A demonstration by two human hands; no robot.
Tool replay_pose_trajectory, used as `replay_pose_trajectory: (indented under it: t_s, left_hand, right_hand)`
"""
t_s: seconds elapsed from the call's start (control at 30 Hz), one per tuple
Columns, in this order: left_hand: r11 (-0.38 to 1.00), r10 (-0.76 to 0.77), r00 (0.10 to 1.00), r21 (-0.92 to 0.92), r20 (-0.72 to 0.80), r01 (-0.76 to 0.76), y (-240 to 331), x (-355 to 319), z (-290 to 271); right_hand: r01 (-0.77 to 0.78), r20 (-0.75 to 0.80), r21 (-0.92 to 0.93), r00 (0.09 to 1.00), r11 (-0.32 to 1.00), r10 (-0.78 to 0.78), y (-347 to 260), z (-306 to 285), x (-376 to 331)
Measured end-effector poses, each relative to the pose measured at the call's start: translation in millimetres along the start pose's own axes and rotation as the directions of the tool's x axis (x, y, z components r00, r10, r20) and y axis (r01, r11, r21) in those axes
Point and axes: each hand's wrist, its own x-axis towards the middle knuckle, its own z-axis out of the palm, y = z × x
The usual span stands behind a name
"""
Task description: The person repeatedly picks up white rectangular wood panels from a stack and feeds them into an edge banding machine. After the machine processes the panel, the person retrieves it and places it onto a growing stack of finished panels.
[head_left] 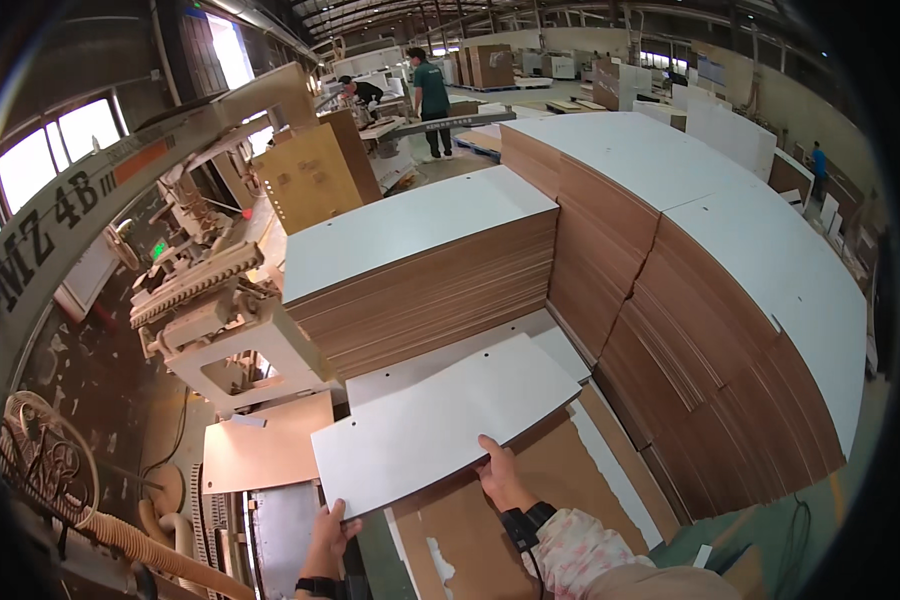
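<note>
A white panel (445, 425) with small dark holes near its far edge is held tilted in front of me. My left hand (334, 535) grips its near left corner, the thumb on top and the fingers partly under it. On the near edge, right of the middle, my right hand (500, 475) holds it with the thumb on the white face; its other fingers are mostly hidden below. Behind it lies another white panel (410, 380), partly covered. Under my right forearm is a brown board (515, 510) with torn white patches.
A tall stack of white-topped brown boards (430, 285) stands ahead, and a taller double stack (710, 310) curves along the right. A machine (240, 345) with a long beam is at the left, beside a tan board (270, 445). A ribbed hose (140, 550) lies lower left. People (430, 95) stand farther off.
</note>
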Motion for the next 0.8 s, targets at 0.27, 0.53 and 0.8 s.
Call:
replay_pose_trajectory:
  t_s: [0.27,0.53,0.8]
  left_hand:
    - [0.983,0.185,0.965,0.015,-0.184,-0.185,21,82,77]
    - [0.96,0.261,0.939,-0.045,-0.225,-0.278,22,94,95]
    - [0.924,0.352,0.904,0.244,-0.242,-0.295,18,74,100]
  right_hand:
    - [-0.272,-0.01,-0.697,0.929,0.663,0.37,-64,-15,63]
    - [-0.309,-0.093,-0.71,0.932,0.633,0.352,-56,-19,95]
    - [-0.27,-0.045,-0.588,0.952,0.762,0.303,-17,14,28]
